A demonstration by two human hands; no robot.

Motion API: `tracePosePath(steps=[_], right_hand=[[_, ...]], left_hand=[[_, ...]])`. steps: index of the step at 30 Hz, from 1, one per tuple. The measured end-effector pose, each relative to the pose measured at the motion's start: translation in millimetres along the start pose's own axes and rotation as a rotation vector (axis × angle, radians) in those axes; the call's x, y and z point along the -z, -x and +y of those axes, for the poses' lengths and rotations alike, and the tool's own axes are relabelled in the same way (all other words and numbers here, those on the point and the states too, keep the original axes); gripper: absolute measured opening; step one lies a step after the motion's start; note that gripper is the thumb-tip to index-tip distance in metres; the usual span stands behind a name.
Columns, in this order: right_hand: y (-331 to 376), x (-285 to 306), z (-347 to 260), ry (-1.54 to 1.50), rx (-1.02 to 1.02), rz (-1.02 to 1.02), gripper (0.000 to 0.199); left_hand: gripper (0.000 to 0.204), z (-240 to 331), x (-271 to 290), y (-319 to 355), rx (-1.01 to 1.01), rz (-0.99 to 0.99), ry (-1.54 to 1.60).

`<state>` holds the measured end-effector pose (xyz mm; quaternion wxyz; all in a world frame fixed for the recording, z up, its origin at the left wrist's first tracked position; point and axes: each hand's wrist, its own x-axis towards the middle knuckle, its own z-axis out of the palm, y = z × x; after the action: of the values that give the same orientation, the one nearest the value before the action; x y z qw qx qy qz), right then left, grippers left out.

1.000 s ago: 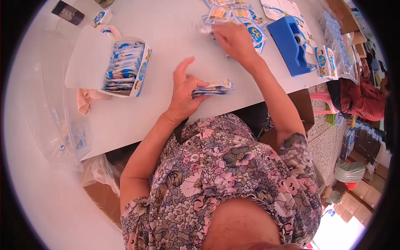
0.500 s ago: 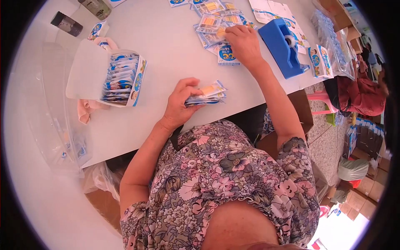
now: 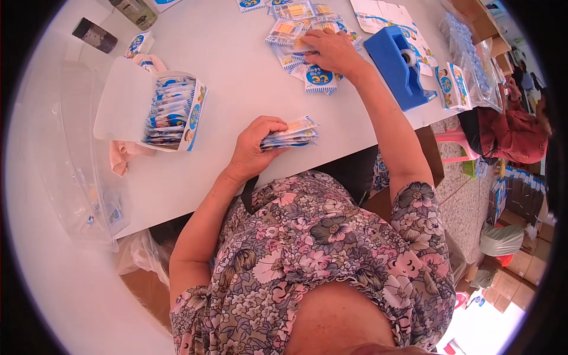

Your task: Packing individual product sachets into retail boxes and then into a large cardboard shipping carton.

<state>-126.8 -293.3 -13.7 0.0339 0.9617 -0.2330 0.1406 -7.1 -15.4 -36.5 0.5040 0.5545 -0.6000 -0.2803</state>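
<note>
Near the table's front edge, my left hand [image 3: 253, 145] is closed round a small stack of flat clear-and-blue sachets [image 3: 299, 136], thumb below and fingers above. My right hand [image 3: 334, 52] is at the loose pile of sachets [image 3: 291, 10] farther off. Its curled fingers and thumb are closed on one sachet [image 3: 300, 45] at the pile's left side, partly hidden by the fingers. A blue-printed sachet [image 3: 320, 78] lies just below that hand. To the left stands an open white carton [image 3: 197, 120], holding a row of upright sachets [image 3: 171, 106].
Right of the pile are a blue tape dispenser [image 3: 395, 65], a flattened carton [image 3: 378, 16] and a small printed box [image 3: 454, 87]. A pinkish cloth [image 3: 124, 155] lies under the open carton. Dark jars [image 3: 94, 34] stand far left. A person in red [image 3: 512, 136] sits at right.
My right hand has shifted left over the pile, and the sachets beneath it have moved slightly. My left hand, still round the stack, has barely moved.
</note>
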Motion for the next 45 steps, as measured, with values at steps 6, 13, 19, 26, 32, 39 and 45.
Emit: tracePosePath(steps=[6,13,19,26,32,39,45], right_hand=[[-7,-11,-4,0.155,0.010,-0.009,0.028],[-14,7,-4,0.062,0.094,0.025,0.015],[54,38,-61,-0.476,0.153,-0.121,0.015],[-5,32,-55,0.115,-0.171,0.090,0.020],[-29,10,-22,0.123,-0.410,-0.218,0.053],[-6,13,-40,0.111,-0.293,0.024,0.041],[-22,-1,-29,0.172,-0.283,-0.135,0.033]], left_hand=[[0.040,1,0,1,0.000,-0.005,0.004],[0.042,0,1,-1,0.006,-0.019,0.031],[0.039,5,-2,-2,-0.102,0.248,-0.124],[0.050,-9,-7,9,0.026,0.062,0.032],[0.048,-7,-1,4,-0.013,0.039,-0.044],[0.043,1,5,-2,0.019,-0.009,0.000],[0.042,1,3,-3,0.038,-0.013,0.036]])
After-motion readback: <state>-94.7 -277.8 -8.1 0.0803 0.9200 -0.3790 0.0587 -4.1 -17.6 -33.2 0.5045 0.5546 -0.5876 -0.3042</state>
